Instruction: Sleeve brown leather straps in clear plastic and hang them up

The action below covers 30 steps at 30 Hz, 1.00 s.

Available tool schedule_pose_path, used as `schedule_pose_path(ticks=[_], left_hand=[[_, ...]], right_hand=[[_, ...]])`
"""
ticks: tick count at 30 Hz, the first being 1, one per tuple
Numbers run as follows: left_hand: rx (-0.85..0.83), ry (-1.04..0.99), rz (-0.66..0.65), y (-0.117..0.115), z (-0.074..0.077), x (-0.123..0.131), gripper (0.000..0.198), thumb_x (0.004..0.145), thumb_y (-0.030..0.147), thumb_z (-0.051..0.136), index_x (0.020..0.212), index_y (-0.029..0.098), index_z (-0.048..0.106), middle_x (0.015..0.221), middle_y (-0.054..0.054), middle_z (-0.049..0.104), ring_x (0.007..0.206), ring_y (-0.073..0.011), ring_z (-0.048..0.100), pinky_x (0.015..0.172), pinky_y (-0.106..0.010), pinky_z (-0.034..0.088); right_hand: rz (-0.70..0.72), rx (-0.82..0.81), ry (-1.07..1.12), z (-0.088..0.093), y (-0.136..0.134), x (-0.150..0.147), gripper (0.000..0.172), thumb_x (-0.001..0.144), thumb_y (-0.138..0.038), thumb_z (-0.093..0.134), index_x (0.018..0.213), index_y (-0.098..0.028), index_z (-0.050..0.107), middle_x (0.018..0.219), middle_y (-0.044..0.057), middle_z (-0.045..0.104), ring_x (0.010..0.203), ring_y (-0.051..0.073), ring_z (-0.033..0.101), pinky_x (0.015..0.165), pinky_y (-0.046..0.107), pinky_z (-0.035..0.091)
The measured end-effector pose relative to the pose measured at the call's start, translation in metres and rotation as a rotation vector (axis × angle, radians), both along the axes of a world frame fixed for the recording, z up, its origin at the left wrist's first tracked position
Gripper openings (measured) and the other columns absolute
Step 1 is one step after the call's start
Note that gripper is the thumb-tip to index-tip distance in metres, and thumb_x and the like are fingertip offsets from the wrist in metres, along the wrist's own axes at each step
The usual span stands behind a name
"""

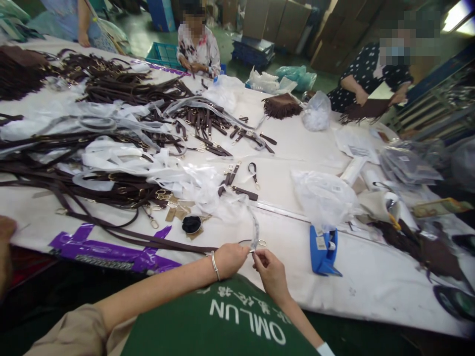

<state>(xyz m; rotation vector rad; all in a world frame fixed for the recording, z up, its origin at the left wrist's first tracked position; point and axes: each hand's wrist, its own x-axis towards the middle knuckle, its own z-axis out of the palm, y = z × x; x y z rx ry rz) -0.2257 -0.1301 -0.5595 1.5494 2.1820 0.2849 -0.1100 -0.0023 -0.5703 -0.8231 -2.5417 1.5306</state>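
My left hand (233, 259), with a bangle at the wrist, is closed near the table's front edge. A dark brown strap (185, 245) runs from the left into it. My right hand (272, 274) is pinched close beside it, fingertips almost meeting the left hand's. A translucent plastic strip (256, 225) comes down to the fingertips of both hands. Just beyond them lies a gold metal clasp (262, 243). My fingers partly hide the small piece between them, so what the right hand pinches cannot be made out for certain.
Brown straps (122, 190) and plastic wrapping (144, 160) cover the table's left side. A blue tape dispenser (323, 252) and a clear plastic bag (324, 198) stand to the right. Across the table a person (198, 44) sits; another person (371, 79) holds a fringed brown piece (365, 110).
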Motion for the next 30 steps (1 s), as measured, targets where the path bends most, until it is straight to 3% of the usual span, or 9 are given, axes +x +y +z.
schedule_pose_path(ticks=[7,13,16,18,20,23,25,28,30], left_hand=[[-0.010,-0.375,0.157,-0.012,-0.006,0.002,0.045,0.079,0.019,0.045,0.123,0.014,0.038,0.081,-0.010,0.064,0.072,-0.0245,0.063,0.064,-0.033,0.048],[0.112,-1.378,0.409,-0.012,-0.024,0.006,0.031,0.081,0.037,0.042,0.100,0.013,0.049,0.079,-0.009,0.064,0.064,-0.0161,0.062,0.049,-0.021,0.043],[0.163,-1.541,0.461,-0.012,-0.029,0.010,0.040,0.077,0.049,0.051,0.089,0.011,0.050,0.085,-0.012,0.065,0.070,-0.0167,0.063,0.050,-0.020,0.044],[0.126,-1.428,0.474,-0.012,-0.028,0.011,0.039,0.081,0.049,0.046,0.090,0.011,0.048,0.081,-0.011,0.065,0.066,-0.0163,0.063,0.048,-0.020,0.043],[0.090,-1.110,0.445,-0.010,-0.022,0.012,0.028,0.086,0.039,0.038,0.093,0.013,0.046,0.075,-0.007,0.065,0.064,-0.0162,0.062,0.051,-0.022,0.045],[0.045,-0.450,0.259,-0.006,-0.009,0.014,0.016,0.082,0.022,0.042,0.094,0.015,0.048,0.074,-0.007,0.063,0.070,-0.0207,0.062,0.063,-0.030,0.048],[0.012,-0.169,0.112,0.000,-0.002,0.016,0.018,0.078,0.017,0.045,0.095,0.013,0.049,0.077,-0.010,0.062,0.073,-0.0247,0.062,0.064,-0.033,0.048],[0.004,-0.043,0.027,0.008,0.003,0.018,0.019,0.079,0.014,0.041,0.096,0.010,0.050,0.079,-0.013,0.062,0.074,-0.0260,0.061,0.064,-0.034,0.048],[0.016,-0.088,0.089,0.011,0.003,0.018,0.019,0.080,0.016,0.041,0.095,0.011,0.050,0.078,-0.012,0.062,0.073,-0.0249,0.061,0.064,-0.034,0.047]], right_hand=[[0.263,0.220,0.083,-0.003,-0.009,-0.002,0.008,0.083,-0.023,0.050,0.078,-0.021,0.055,0.072,0.000,0.054,0.063,0.014,0.052,0.061,0.026,0.041],[0.211,0.154,0.067,-0.010,-0.003,0.005,0.009,0.084,-0.026,0.052,0.079,-0.021,0.058,0.073,0.001,0.058,0.065,0.015,0.056,0.063,0.027,0.043],[0.159,-0.035,0.009,-0.012,-0.002,0.013,0.017,0.084,-0.034,0.054,0.075,-0.020,0.057,0.064,0.000,0.059,0.056,0.015,0.057,0.055,0.025,0.044],[0.129,-0.165,-0.014,-0.012,-0.003,0.016,0.021,0.084,-0.039,0.054,0.075,-0.020,0.057,0.059,0.000,0.058,0.052,0.016,0.058,0.050,0.025,0.045],[0.108,-0.238,-0.008,-0.011,-0.004,0.017,0.023,0.083,-0.041,0.054,0.076,-0.019,0.056,0.060,0.000,0.059,0.051,0.016,0.059,0.048,0.024,0.046],[0.020,-0.320,0.007,-0.009,-0.005,0.014,0.028,0.081,-0.046,0.056,0.076,-0.019,0.056,0.063,0.001,0.060,0.051,0.016,0.060,0.046,0.024,0.047],[-0.086,-0.385,0.004,-0.007,-0.006,0.011,0.032,0.080,-0.049,0.056,0.076,-0.018,0.056,0.062,0.002,0.060,0.049,0.016,0.058,0.044,0.024,0.046],[-0.151,-0.382,0.008,-0.005,-0.007,0.010,0.033,0.080,-0.050,0.055,0.078,-0.018,0.056,0.059,0.002,0.060,0.050,0.016,0.059,0.044,0.025,0.047],[-0.092,-0.258,0.051,-0.002,-0.005,0.012,0.028,0.083,-0.047,0.053,0.081,-0.019,0.057,0.064,0.003,0.062,0.054,0.017,0.060,0.048,0.025,0.049]])
